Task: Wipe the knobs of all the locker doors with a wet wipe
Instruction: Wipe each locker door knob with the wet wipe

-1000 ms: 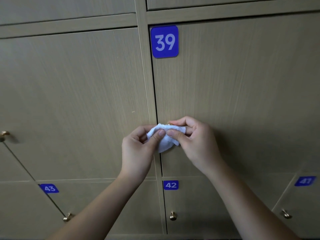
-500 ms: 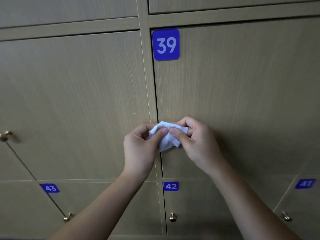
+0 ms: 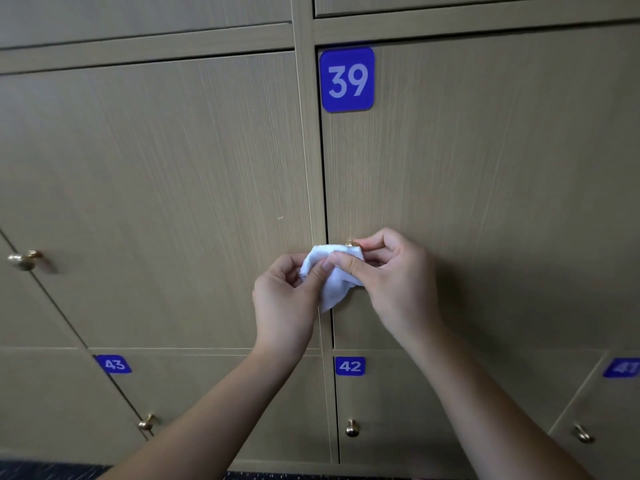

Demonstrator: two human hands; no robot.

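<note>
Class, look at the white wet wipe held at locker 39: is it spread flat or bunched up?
Bunched up. The white wet wipe is crumpled, pinched between the left hand and right hand.

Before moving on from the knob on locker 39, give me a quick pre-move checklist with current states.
1. Wet wipe held by both the left hand and the right hand: ok.
2. Wipe touching the knob on locker 39: ok.
3. Knob fully wiped: cannot tell, mostly hidden.
4. Door 39 shut: ok.
5. Next knob on locker 42 unobstructed: ok.
6. Wipe moisture: cannot tell.
</note>
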